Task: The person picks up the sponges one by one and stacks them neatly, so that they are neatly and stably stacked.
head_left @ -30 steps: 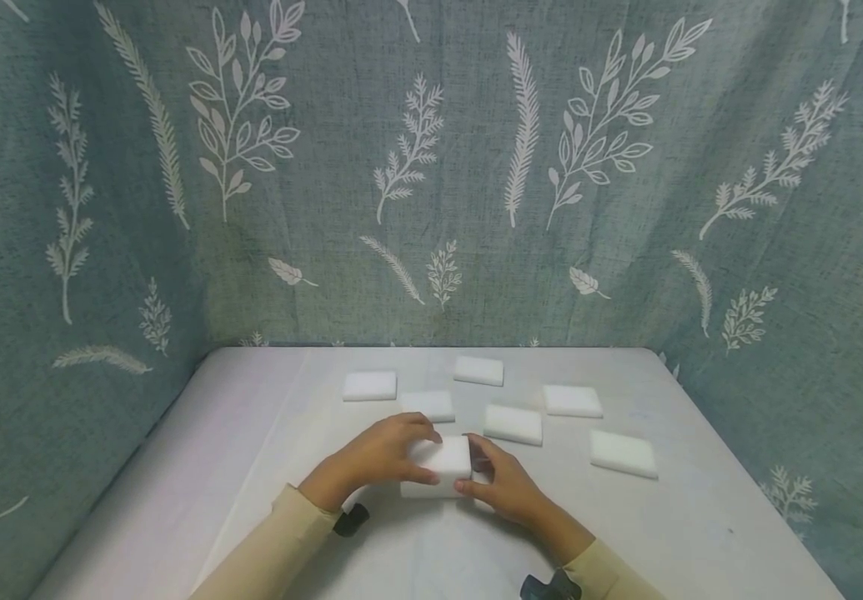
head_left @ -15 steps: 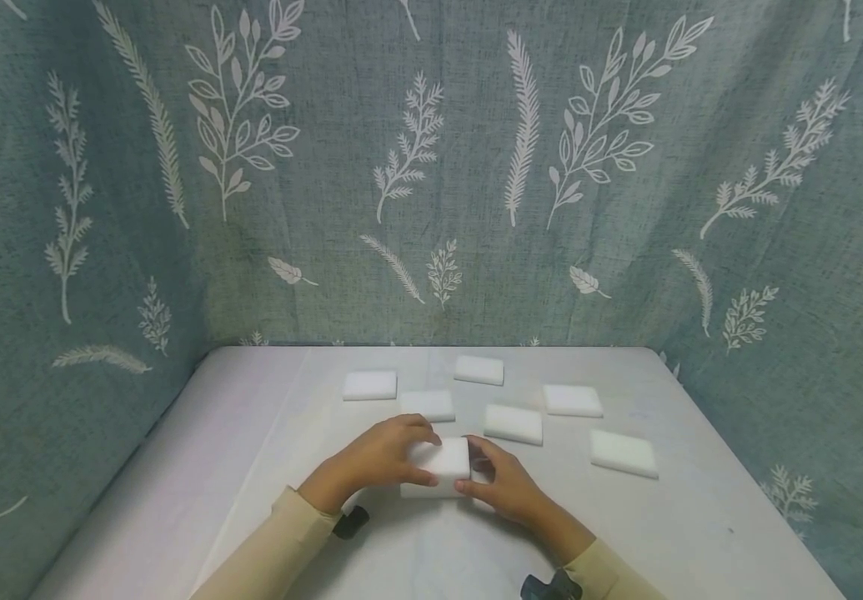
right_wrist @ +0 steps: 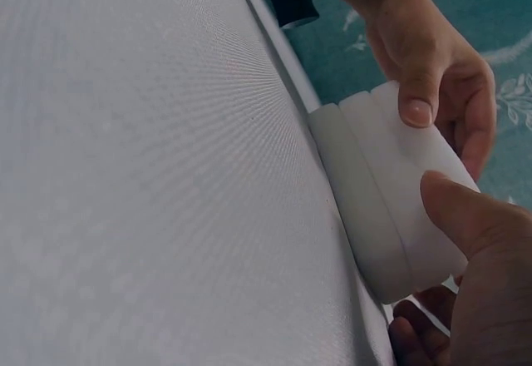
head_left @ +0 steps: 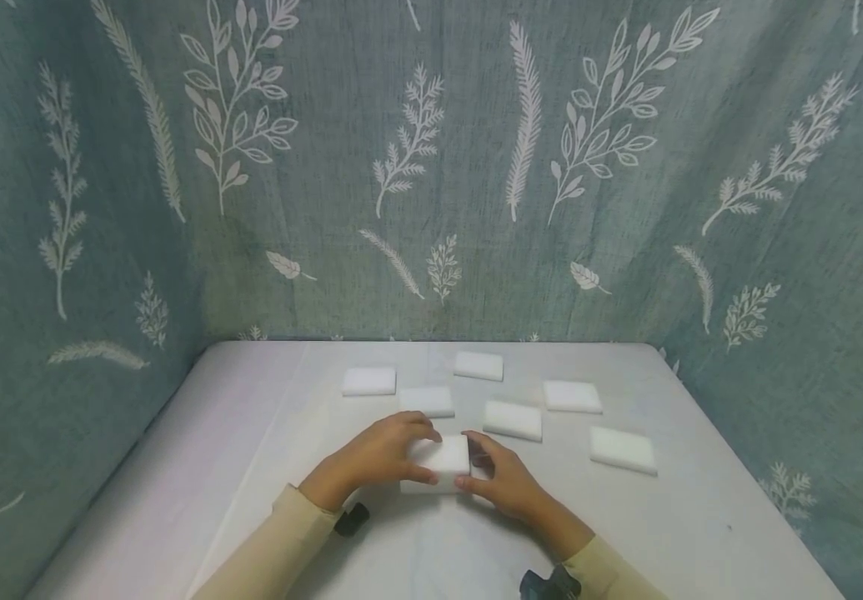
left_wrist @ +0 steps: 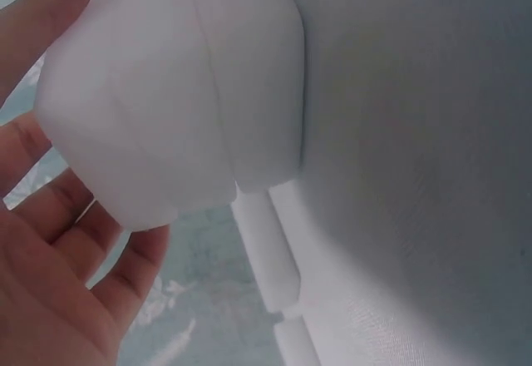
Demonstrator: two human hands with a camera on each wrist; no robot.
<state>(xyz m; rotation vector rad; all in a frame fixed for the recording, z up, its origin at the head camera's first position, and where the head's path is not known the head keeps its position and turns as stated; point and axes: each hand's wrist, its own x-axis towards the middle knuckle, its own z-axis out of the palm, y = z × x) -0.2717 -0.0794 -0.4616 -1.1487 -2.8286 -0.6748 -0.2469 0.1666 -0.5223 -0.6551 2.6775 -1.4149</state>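
Observation:
Between my two hands stands a stack of smooth white bars [head_left: 452, 452] with rounded edges, shaped like soap bars. Thin seams between the layers show on the stack [left_wrist: 166, 91] in the left wrist view. My left hand [head_left: 392, 452] grips its left side, thumb on the front face and fingers over the back. At the right end my right hand [head_left: 508, 482] holds it, thumb at the front corner and fingers behind. In the right wrist view, the stack's lowest bar [right_wrist: 353, 208] sits at the table surface, and both thumbs press a layer above it. The far-side fingers are partly hidden.
Several loose white bars lie flat behind and right of the stack, among them one at far left [head_left: 368, 381], one just behind the hands [head_left: 431, 402] and one at far right [head_left: 622, 450]. The white table [head_left: 251, 417] ends at a green leaf-patterned curtain [head_left: 476, 167].
Both hands keep their grip on the stack with almost no motion. The head view has tilted slightly, so the scene sits a little higher in it.

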